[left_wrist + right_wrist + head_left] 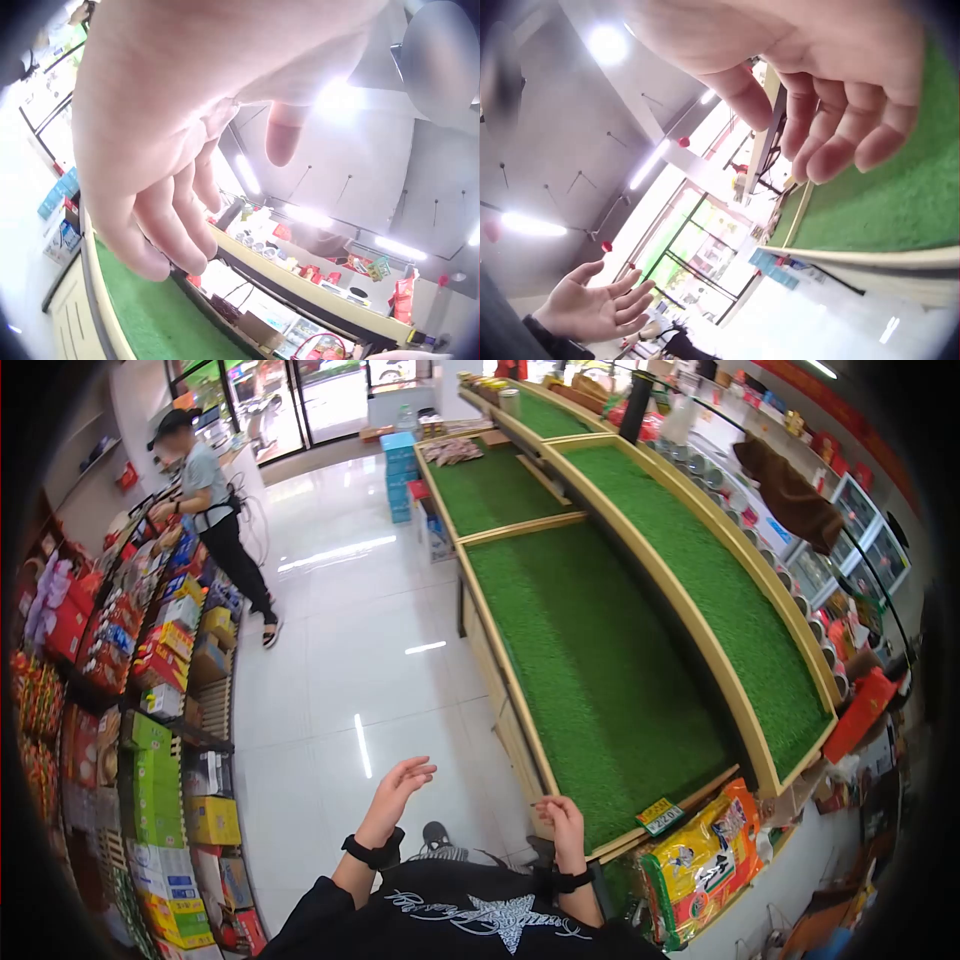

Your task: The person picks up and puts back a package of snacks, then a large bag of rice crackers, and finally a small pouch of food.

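My left hand (398,792) is raised over the white floor, left of the green-lined display stand (600,660); its fingers are extended and hold nothing. In the right wrist view the same left hand (600,304) shows its palm, fingers spread. The right hand (563,828) hovers by the near left corner of the stand, fingers loosely bent, with nothing in them. Close up, the right hand (810,82) has its fingers hanging relaxed above the green turf (885,202). The left wrist view shows the left hand (165,150) with bent, empty fingers.
Yellow and orange packets (705,865) lie at the stand's near end beside a small price sign (658,816). Shelves of boxed goods (160,790) line the left side. A person (205,490) in a cap stands at those shelves. Blue boxes (398,475) are stacked beyond the stand.
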`<control>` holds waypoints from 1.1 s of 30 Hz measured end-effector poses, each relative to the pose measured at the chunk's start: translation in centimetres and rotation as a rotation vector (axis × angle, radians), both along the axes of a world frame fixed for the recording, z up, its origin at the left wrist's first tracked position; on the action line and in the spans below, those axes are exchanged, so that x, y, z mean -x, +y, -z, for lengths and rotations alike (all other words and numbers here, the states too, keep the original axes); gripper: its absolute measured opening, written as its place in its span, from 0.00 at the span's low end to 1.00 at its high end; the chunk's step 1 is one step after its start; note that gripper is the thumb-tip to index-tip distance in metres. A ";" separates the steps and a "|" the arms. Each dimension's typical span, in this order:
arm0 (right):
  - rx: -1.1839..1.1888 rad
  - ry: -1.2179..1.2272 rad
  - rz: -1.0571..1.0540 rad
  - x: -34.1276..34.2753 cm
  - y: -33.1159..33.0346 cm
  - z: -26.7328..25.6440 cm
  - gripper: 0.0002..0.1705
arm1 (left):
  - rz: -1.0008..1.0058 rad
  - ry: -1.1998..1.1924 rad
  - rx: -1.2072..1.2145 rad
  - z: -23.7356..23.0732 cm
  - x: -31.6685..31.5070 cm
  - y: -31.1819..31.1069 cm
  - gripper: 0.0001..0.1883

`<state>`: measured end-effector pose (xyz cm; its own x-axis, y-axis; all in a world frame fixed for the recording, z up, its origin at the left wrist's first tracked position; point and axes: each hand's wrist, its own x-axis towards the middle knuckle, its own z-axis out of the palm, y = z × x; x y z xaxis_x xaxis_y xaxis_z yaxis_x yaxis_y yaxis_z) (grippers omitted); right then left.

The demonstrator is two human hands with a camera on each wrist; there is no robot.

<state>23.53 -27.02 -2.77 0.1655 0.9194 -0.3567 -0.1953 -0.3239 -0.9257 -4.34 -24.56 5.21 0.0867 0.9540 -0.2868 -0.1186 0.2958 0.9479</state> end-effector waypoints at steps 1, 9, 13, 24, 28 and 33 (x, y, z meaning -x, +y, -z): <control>-0.045 -0.018 -0.027 1.4 1.0 -0.6 0.09 | -0.053 -0.004 -0.023 -0.1 1.3 -0.2 0.19; -0.182 0.001 -0.198 9.1 6.8 -5.5 0.10 | -0.199 0.025 -0.072 -0.3 8.0 -1.5 0.18; -0.205 0.007 -0.280 10.7 8.9 -5.8 0.11 | -0.237 0.033 -0.056 0.0 9.2 -0.9 0.18; -0.180 0.042 -0.298 11.3 20.2 -4.3 0.10 | -0.282 0.127 -0.111 -0.5 10.5 9.8 0.18; -0.232 0.046 -0.302 10.1 26.9 -6.3 0.09 | -0.310 0.134 -0.167 -2.8 9.9 16.2 0.18; -0.314 0.020 -0.327 9.4 35.1 -7.3 0.10 | -0.281 0.068 -0.204 -2.6 9.1 23.5 0.19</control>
<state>14.17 8.06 4.52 -0.1560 0.9864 -0.0526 -0.1479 -0.0759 -0.9861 -13.41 -1.03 7.81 -0.2002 0.9761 -0.0843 -0.1034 0.0645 0.9925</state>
